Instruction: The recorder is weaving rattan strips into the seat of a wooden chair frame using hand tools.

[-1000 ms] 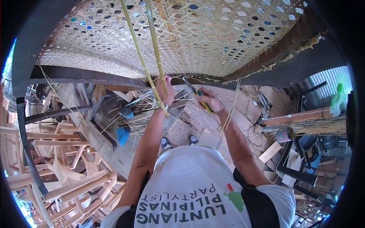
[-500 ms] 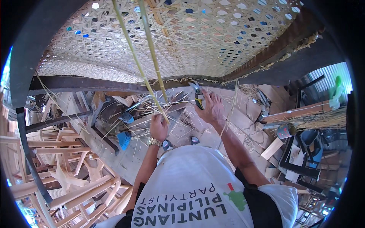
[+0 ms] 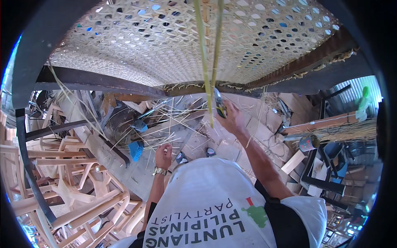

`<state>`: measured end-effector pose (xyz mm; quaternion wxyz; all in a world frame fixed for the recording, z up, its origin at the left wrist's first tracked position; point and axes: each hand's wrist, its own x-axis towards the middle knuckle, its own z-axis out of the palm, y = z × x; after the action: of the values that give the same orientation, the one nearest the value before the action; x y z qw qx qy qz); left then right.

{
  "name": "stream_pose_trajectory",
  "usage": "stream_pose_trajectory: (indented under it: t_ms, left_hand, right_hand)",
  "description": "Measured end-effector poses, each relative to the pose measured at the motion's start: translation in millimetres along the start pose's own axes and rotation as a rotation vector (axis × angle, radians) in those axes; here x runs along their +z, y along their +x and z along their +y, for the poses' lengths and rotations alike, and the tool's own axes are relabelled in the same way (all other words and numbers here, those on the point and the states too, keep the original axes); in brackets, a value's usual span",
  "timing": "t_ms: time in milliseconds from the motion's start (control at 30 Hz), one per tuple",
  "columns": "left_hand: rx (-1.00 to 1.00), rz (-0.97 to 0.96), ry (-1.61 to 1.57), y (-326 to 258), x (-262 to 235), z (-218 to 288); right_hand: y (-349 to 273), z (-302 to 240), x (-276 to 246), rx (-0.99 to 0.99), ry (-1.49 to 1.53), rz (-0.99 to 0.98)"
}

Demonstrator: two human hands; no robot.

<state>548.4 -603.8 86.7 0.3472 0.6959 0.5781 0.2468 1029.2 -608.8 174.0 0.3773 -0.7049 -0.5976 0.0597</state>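
My right hand [image 3: 233, 119] grips a pair of pruning shears [image 3: 222, 110] with yellow-and-black handles. Its metal blades are beside two long, narrow cane strips [image 3: 205, 62] that hang down in front of a woven cane panel [image 3: 165, 49]. One strip's lower end dangles free, left of the shears. The panel is set in a dark wooden frame [image 3: 99, 82], with rough cane ends along its edge. Lower and to the left, my left hand [image 3: 163, 157], with a metal watch at the wrist, has its fingers curled; whatever may be in them is too small to tell.
Cut cane scraps [image 3: 182, 115] litter the floor below the frame. Bare wooden chair frames [image 3: 82, 190] are piled at left, near a blue object [image 3: 135, 151]. A can [image 3: 308, 143], a long beam [image 3: 322, 122] and bundled cane strands [image 3: 347, 134] are at right.
My left hand has let go of the cane strip and dropped lower and slightly left. The strips have swung right, close to the shears, which my right hand still holds.
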Motion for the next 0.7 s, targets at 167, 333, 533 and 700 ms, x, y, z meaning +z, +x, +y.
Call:
stream_pose_trajectory:
  t_ms: [167, 333, 533, 700]
  left_hand:
    - [-0.081, 0.099, 0.048, -21, -39, -61]
    - [-0.078, 0.164, -0.07, -22, -55, -56]
    - [-0.13, 0.231, -0.192, -21, -137, -7]
    - [-0.08, 0.343, -0.342, -15, -217, 74]
  right_hand:
    - [-85, -40, -5, 0.174, 0.316, -0.529]
    - [-105, -110, 91, -0.071, 0.068, -0.717]
    - [-96, -258, 239, -0.509, -0.143, -0.795]
    - [-98, -343, 306, -0.617, -0.135, -0.647]
